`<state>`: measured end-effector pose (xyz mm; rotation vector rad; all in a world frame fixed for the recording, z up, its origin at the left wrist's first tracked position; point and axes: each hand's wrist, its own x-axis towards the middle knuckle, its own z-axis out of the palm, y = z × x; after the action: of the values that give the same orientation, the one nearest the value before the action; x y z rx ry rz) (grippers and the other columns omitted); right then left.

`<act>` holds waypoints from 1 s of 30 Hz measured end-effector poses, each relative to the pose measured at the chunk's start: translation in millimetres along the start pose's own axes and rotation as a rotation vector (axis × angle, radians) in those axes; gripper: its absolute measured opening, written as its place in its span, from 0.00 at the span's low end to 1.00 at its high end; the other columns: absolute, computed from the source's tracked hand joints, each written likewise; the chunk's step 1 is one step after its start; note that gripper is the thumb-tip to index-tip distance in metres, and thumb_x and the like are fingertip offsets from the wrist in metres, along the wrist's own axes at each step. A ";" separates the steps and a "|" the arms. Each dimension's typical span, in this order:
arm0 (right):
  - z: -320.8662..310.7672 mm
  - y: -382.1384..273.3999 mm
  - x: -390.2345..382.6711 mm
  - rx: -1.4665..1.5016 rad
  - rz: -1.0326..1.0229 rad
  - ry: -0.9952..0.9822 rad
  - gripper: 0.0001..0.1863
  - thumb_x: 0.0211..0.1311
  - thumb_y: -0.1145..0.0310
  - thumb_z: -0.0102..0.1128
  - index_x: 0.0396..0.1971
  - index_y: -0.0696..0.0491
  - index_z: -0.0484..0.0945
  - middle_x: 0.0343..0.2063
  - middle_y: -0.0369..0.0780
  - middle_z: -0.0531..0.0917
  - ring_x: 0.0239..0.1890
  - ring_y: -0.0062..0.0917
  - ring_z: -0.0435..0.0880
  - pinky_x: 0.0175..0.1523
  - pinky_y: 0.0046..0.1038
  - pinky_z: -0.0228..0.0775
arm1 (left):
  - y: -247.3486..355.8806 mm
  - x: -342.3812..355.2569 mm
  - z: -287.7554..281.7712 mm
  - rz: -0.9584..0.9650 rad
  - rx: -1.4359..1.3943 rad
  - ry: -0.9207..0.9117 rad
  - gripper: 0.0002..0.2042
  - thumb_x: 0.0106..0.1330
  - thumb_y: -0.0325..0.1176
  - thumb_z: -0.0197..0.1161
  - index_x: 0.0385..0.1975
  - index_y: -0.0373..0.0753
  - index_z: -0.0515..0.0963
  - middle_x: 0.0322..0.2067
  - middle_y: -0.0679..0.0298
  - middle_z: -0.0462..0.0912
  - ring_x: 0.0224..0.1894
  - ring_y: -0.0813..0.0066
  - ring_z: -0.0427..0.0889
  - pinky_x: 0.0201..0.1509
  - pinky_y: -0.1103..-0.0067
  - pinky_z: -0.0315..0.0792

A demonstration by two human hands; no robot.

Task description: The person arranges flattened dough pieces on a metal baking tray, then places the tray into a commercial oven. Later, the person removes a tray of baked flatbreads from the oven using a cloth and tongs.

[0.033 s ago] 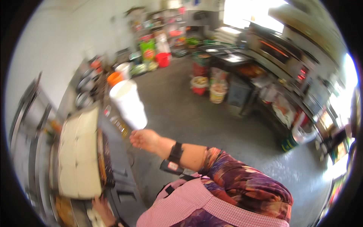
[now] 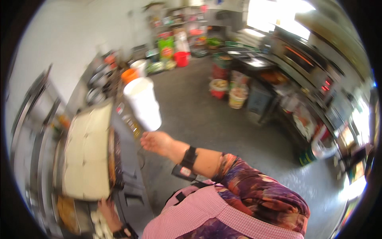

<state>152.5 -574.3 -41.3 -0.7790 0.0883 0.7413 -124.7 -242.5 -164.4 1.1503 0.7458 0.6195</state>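
Note:
My left hand grips the near edge of a dark tray holding pale rectangular dough pieces, on a grey stand at the left. Below that tray are pale pieces and a browned slab, partly in shadow. My right hand hangs in the air with loosely bent fingers apart and nothing visible in it, just in front of tall white stacked buckets. A dark strap with a small device circles its forearm.
Along the left wall stand a metal rack, pots and an orange bucket. A shelving unit is at the back. At the right, an oven, worktable and buckets line the grey floor.
The view has shifted slightly, so the room sits a little higher and further right. Both my hands appear slightly higher in the picture.

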 end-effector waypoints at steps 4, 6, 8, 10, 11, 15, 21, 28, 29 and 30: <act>44.5 37.7 35.8 -0.228 -0.065 -0.069 0.17 0.55 0.75 0.60 0.46 0.57 0.70 0.31 0.39 0.78 0.33 0.27 0.78 0.41 0.29 0.74 | 12.0 -12.9 7.3 -0.004 0.095 -0.071 0.22 0.61 0.43 0.60 0.51 0.41 0.66 0.44 0.66 0.75 0.42 0.74 0.76 0.46 0.72 0.67; 60.6 50.5 43.8 -0.307 -0.070 -0.158 0.20 0.54 0.76 0.60 0.47 0.59 0.69 0.31 0.39 0.77 0.32 0.25 0.78 0.40 0.26 0.74 | 21.2 -25.0 13.5 -0.033 0.128 -0.108 0.21 0.63 0.45 0.60 0.49 0.37 0.70 0.42 0.63 0.78 0.42 0.73 0.77 0.44 0.74 0.70; 73.4 61.7 47.5 -0.333 -0.053 -0.192 0.20 0.54 0.74 0.59 0.48 0.60 0.69 0.33 0.39 0.78 0.33 0.25 0.78 0.42 0.26 0.73 | 31.6 -35.7 17.2 -0.268 0.043 -0.245 0.20 0.66 0.46 0.56 0.46 0.34 0.73 0.42 0.58 0.80 0.42 0.69 0.79 0.46 0.72 0.72; 80.8 65.4 49.4 -0.315 -0.033 -0.165 0.19 0.57 0.72 0.57 0.48 0.60 0.69 0.36 0.41 0.79 0.36 0.26 0.79 0.44 0.27 0.73 | 33.0 -51.2 26.7 -0.427 0.043 -0.479 0.23 0.68 0.48 0.51 0.47 0.31 0.73 0.43 0.55 0.80 0.43 0.62 0.80 0.50 0.70 0.72; 83.2 65.9 50.6 -0.320 -0.018 -0.178 0.19 0.58 0.71 0.56 0.48 0.59 0.69 0.36 0.41 0.79 0.38 0.26 0.79 0.45 0.27 0.73 | 33.2 -52.9 35.9 -0.449 -0.052 -0.581 0.24 0.69 0.48 0.49 0.48 0.30 0.72 0.44 0.54 0.79 0.45 0.61 0.79 0.52 0.69 0.71; 79.2 70.2 44.4 -0.443 -0.130 -0.261 0.18 0.63 0.65 0.53 0.50 0.58 0.70 0.41 0.40 0.79 0.46 0.26 0.78 0.51 0.28 0.71 | 26.6 -57.2 97.8 -0.599 -0.357 -0.720 0.27 0.71 0.50 0.42 0.55 0.30 0.67 0.50 0.49 0.74 0.52 0.55 0.74 0.60 0.66 0.67; 22.0 60.8 6.7 -1.307 -0.813 -0.456 0.22 0.64 0.61 0.51 0.56 0.52 0.69 0.56 0.45 0.71 0.61 0.35 0.67 0.66 0.39 0.54 | 8.4 -34.9 258.7 -0.661 -0.771 -0.737 0.27 0.71 0.49 0.38 0.56 0.29 0.64 0.59 0.46 0.64 0.61 0.54 0.64 0.66 0.63 0.59; -110.6 -80.5 -39.2 -1.612 -0.908 0.260 0.25 0.65 0.56 0.46 0.59 0.52 0.65 0.59 0.47 0.67 0.62 0.35 0.65 0.66 0.47 0.51 | 11.3 -105.5 437.1 -0.710 -0.796 -1.016 0.26 0.70 0.45 0.44 0.58 0.30 0.61 0.60 0.50 0.64 0.62 0.61 0.63 0.68 0.67 0.54; -130.7 -101.9 -52.0 -1.218 -0.756 0.360 0.26 0.66 0.54 0.46 0.59 0.52 0.65 0.58 0.48 0.68 0.61 0.35 0.67 0.65 0.47 0.54 | 4.7 -126.6 466.9 -0.594 -0.754 -1.078 0.25 0.71 0.44 0.40 0.60 0.33 0.62 0.61 0.54 0.63 0.64 0.64 0.60 0.69 0.70 0.51; -149.3 -125.1 -66.1 -0.810 -0.593 0.456 0.26 0.66 0.53 0.45 0.59 0.52 0.65 0.57 0.48 0.68 0.59 0.36 0.69 0.64 0.46 0.56 | -4.3 -150.1 497.5 -0.501 -0.667 -1.094 0.25 0.71 0.44 0.40 0.61 0.33 0.62 0.62 0.54 0.62 0.65 0.64 0.59 0.69 0.70 0.50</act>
<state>211.1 -771.2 -51.0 -1.6494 -0.0420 -0.0116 176.0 -643.3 -26.6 0.4913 -0.1477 -0.2251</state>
